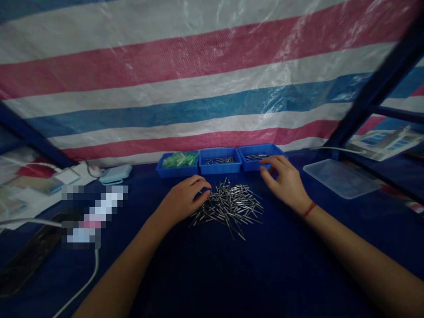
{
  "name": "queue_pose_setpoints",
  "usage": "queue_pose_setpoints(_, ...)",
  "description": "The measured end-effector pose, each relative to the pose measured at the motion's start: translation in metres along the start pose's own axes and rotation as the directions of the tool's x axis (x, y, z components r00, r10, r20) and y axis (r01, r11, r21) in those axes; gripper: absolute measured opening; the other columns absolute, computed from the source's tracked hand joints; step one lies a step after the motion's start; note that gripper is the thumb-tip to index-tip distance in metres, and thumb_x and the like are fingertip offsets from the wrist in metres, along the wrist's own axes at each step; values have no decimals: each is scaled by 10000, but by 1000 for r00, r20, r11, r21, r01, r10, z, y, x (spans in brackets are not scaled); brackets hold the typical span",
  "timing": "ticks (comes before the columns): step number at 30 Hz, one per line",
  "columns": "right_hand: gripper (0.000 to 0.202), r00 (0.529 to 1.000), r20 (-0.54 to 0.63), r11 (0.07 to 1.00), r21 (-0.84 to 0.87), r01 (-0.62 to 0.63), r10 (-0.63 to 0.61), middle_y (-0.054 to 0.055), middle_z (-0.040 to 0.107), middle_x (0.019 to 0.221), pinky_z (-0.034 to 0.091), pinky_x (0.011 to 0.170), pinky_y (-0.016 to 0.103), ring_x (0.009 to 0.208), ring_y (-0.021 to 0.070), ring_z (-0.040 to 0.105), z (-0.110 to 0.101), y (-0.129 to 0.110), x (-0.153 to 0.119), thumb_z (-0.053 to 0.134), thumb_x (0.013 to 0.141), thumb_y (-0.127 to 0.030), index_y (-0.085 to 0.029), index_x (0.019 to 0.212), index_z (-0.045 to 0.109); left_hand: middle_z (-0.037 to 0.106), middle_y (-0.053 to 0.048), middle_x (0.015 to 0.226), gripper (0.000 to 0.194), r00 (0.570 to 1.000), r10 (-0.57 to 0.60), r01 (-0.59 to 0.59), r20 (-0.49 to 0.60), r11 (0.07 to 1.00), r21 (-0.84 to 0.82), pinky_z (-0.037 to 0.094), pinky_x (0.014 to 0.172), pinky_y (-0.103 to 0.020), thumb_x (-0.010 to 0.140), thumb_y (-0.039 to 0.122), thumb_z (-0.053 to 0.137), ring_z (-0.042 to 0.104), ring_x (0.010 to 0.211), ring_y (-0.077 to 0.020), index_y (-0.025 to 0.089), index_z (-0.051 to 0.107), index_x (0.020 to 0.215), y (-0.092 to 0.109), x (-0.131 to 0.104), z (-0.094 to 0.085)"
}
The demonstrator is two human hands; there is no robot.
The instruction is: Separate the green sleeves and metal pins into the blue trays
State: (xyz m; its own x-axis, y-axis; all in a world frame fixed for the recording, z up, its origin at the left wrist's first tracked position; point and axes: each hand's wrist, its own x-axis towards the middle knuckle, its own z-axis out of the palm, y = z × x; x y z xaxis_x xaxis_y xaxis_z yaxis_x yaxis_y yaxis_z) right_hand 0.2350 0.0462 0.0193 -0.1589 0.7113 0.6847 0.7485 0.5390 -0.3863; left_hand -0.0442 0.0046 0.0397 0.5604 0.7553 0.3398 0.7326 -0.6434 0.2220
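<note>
A loose pile of thin metal pins [232, 204] lies on the dark blue table. My left hand [185, 198] is at the pile's left edge, thumb and fingers curved with a gap between them; nothing shows in it. Just in front of the right blue bin [251, 165], my right hand [283, 181] hovers with thumb and fingers apart, holding nothing visible. That bin has a few metal pieces in it. More metal pieces lie in the middle blue bin [220, 168]. Green and clear plastic packets [180, 160] fill the left blue bin [177, 172].
A clear plastic lid [341, 178] lies at the right. On the left are a light blue case [115, 174], a dark tray-like object [29, 256], a blurred-out device and a white cable [96, 265]. Striped sheeting [198, 97] hangs behind the bins.
</note>
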Motion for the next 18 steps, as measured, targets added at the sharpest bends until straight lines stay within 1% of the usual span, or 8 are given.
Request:
queue_pose_setpoints(3, 200, 991, 101, 994, 75, 75, -83, 81, 584, 949, 503, 669, 329, 650, 142, 558, 1, -14, -2, 485, 845, -241, -148, 975, 607, 576, -55, 1042, 175, 1000, -15, 15, 26, 1000, 8, 456, 856, -351, 909, 230, 437, 555, 956, -182, 187, 563, 1022, 0, 0, 2)
queue_pose_setpoints(6, 229, 956, 230, 980, 116, 161, -184, 92, 576, 1027, 513, 718, 333, 764, 160, 590, 2, -23, -5, 467, 861, -231, -152, 1037, 589, 585, -58, 1036, 175, 998, -18, 17, 61, 1000, 18, 453, 852, -347, 896, 228, 461, 558, 948, -184, 181, 580, 1015, -3, -1, 6)
queue_pose_setpoints(8, 235, 931, 286, 972, 121, 199, -226, 95, 573, 1051, 512, 763, 344, 854, 178, 596, 3, -26, -6, 455, 869, -224, -153, 1053, 582, 589, -61, 1028, 174, 997, -14, 12, 78, 1000, 22, 453, 845, -345, 882, 232, 490, 562, 934, -186, 180, 596, 1010, -5, -1, 9)
queue_pose_setpoints(11, 234, 910, 324, 965, 134, 227, -259, 94, 581, 1042, 512, 795, 350, 910, 186, 592, 4, -28, -9, 448, 876, -214, -148, 1057, 580, 596, -52, 999, 168, 994, -5, 2, 111, 1000, 24, 454, 828, -330, 871, 229, 516, 567, 902, -178, 195, 624, 995, -9, -3, 12)
queue_pose_setpoints(15, 227, 891, 356, 958, 152, 244, -283, 89, 586, 1025, 515, 800, 341, 900, 177, 592, 5, -30, -10, 445, 880, -206, -144, 1048, 584, 601, -36, 980, 169, 989, -1, -1, 149, 1000, 16, 451, 802, -309, 879, 213, 513, 565, 873, -165, 217, 633, 998, -12, -3, 15)
queue_pose_setpoints(18, 226, 884, 362, 954, 158, 254, -295, 87, 587, 1026, 511, 810, 343, 902, 177, 591, 4, -32, -10, 446, 881, -208, -144, 1046, 586, 597, -34, 958, 134, 987, -11, 10, 158, 1000, 4, 441, 797, -316, 880, 212, 516, 553, 874, -171, 204, 629, 951, -13, -3, 16)
